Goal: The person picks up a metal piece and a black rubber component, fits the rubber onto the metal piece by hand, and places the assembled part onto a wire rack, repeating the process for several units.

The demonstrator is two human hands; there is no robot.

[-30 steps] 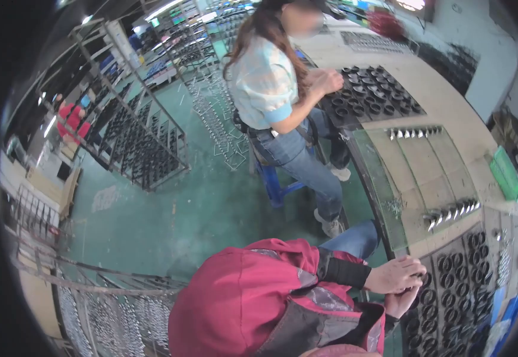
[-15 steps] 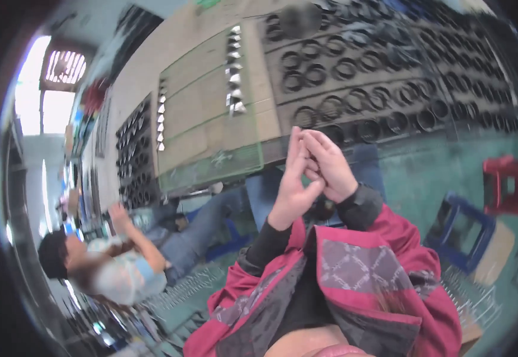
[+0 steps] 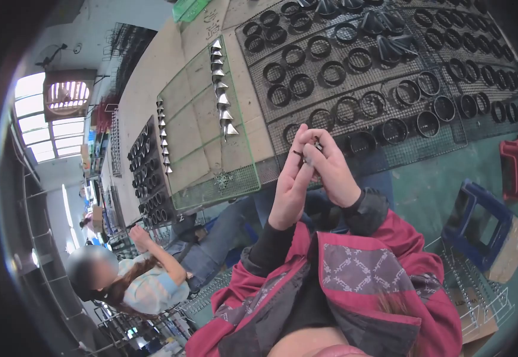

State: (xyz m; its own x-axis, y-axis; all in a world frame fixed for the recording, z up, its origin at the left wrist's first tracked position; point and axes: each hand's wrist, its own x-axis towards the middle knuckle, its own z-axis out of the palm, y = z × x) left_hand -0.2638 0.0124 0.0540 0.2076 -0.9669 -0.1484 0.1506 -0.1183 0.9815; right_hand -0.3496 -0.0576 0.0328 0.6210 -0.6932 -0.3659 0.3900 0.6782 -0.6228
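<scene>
A long pale table [image 3: 164,65] carried a dark mesh tray [image 3: 324,98] of black rings [image 3: 360,69] and, left of it, a green-edged mesh panel [image 3: 193,143]. By the tray's near edge, the left hand [image 3: 292,193] met the right hand [image 3: 333,175], which pinched a small dark piece [image 3: 318,144], mostly hidden, at its fingertips; whether the left gripped it too, I couldn't tell.

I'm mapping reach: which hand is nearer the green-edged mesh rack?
Left. The left hand is just right of the green-edged mesh rack in the picture; the right hand is farther right.
</scene>
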